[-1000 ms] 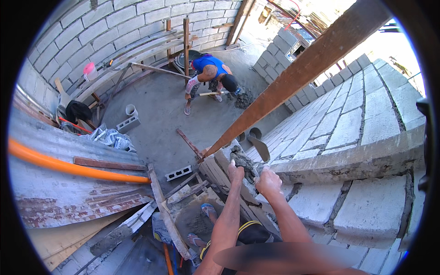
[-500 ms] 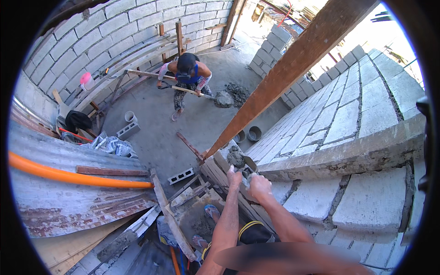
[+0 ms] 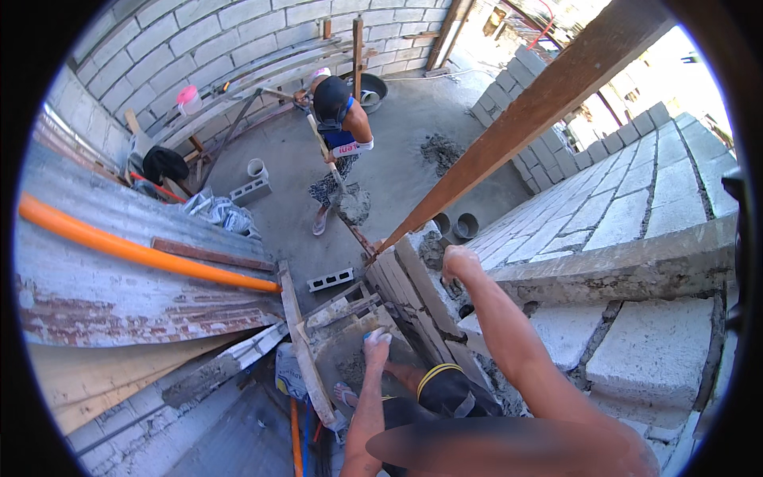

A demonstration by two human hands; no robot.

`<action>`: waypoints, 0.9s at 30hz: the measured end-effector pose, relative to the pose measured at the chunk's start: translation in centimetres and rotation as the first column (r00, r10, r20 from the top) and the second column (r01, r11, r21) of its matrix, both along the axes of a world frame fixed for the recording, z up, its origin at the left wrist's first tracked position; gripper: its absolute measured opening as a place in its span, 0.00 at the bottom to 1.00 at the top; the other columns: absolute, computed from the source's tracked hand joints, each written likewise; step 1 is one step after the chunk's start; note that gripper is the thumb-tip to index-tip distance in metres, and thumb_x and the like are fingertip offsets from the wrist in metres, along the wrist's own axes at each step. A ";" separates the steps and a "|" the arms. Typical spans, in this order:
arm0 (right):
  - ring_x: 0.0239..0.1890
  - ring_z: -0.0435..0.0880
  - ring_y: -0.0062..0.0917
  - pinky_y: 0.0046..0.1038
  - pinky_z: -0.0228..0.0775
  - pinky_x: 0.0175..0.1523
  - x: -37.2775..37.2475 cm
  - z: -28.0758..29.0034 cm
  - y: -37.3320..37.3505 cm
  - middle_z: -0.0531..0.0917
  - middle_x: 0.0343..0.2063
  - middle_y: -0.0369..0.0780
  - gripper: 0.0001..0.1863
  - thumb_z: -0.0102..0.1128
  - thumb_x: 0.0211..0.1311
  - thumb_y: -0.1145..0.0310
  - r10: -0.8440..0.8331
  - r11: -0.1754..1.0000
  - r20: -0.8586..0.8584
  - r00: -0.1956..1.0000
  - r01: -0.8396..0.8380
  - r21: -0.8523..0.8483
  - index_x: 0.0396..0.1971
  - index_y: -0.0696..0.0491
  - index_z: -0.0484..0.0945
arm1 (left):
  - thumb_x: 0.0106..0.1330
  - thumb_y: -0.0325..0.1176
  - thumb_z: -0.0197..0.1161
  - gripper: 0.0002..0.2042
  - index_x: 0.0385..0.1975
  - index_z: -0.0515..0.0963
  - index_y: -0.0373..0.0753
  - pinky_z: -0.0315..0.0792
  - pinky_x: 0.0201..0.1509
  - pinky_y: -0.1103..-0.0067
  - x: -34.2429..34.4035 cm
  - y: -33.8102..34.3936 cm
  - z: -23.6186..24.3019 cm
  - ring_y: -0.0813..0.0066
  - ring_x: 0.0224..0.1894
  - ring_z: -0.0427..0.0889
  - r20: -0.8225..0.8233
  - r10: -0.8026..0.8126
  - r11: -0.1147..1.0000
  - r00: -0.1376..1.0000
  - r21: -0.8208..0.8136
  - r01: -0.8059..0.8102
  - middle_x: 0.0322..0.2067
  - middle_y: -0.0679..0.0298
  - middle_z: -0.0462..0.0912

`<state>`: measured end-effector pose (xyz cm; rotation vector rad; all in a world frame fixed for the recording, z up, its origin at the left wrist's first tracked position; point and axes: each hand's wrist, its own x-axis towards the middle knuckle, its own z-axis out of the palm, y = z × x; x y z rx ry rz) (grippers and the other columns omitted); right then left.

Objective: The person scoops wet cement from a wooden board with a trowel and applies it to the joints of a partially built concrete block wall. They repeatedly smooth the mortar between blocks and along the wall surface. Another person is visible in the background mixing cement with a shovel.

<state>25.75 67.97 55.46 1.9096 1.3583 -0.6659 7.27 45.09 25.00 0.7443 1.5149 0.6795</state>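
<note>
My right hand (image 3: 461,264) is closed at the top of the block wall beside me, at a lump of grey mortar (image 3: 431,248); what it grips is hidden. My left hand (image 3: 377,347) is lower, with curled fingers, over a mortar-smeared platform (image 3: 344,335); what it holds is too small to make out. The wall's narrow top (image 3: 421,294) runs under my right hand, next to a long slanting timber (image 3: 501,135). My feet and black shorts show below.
A co-worker (image 3: 342,119) holds a shovel (image 3: 354,203) carrying mortar. A mortar pile (image 3: 441,151), buckets (image 3: 466,225), a black tub (image 3: 376,87) and hollow blocks (image 3: 330,278) lie on the floor. An orange pipe (image 3: 143,252) crosses at left; block walls surround us.
My left hand has dropped from the wall top toward me; my right hand stays up there. The co-worker has turned and swung the loaded shovel away from the pile toward my side.
</note>
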 end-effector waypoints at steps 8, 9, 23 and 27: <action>0.26 0.83 0.26 0.29 0.75 0.32 2.1 -1.9 2.1 0.84 0.25 0.39 0.21 0.78 0.41 0.58 0.089 0.993 0.021 0.996 -0.087 -0.083 0.30 0.59 0.82 | 0.56 0.26 0.63 0.10 0.38 0.80 0.33 0.71 0.24 0.80 -18.5 -28.8 -2.1 0.77 0.23 0.76 -0.261 0.586 0.686 0.767 -0.345 -0.641 0.28 0.60 0.80; 0.28 0.84 0.27 0.30 0.76 0.33 2.0 -2.5 1.4 0.85 0.27 0.38 0.20 0.77 0.41 0.59 0.140 0.990 -0.034 0.990 -0.140 -0.007 0.30 0.57 0.82 | 0.56 0.28 0.64 0.12 0.40 0.78 0.35 0.67 0.20 0.81 -19.7 -31.7 -1.8 0.78 0.21 0.76 -0.292 0.592 0.653 0.751 -0.372 -0.660 0.26 0.62 0.80; 0.49 0.78 0.49 0.42 0.68 0.55 -1.3 6.2 -28.5 0.80 0.42 0.57 0.22 0.56 0.53 0.63 0.109 0.716 -0.259 0.960 0.105 0.691 0.45 0.62 0.74 | 0.44 0.24 0.67 0.12 0.32 0.82 0.34 0.75 0.38 0.79 -22.3 -57.7 10.6 0.72 0.31 0.83 -0.556 0.195 0.920 0.808 -0.181 -0.346 0.27 0.59 0.84; 0.38 0.82 0.42 0.39 0.75 0.46 0.9 -0.8 -42.8 0.82 0.33 0.53 0.20 0.62 0.45 0.62 -0.125 0.947 -0.455 0.882 0.242 0.209 0.38 0.57 0.77 | 0.46 0.22 0.64 0.12 0.33 0.82 0.32 0.74 0.39 0.80 -24.1 -68.8 12.2 0.73 0.32 0.82 -0.521 0.285 0.939 0.804 -0.016 -0.343 0.26 0.59 0.83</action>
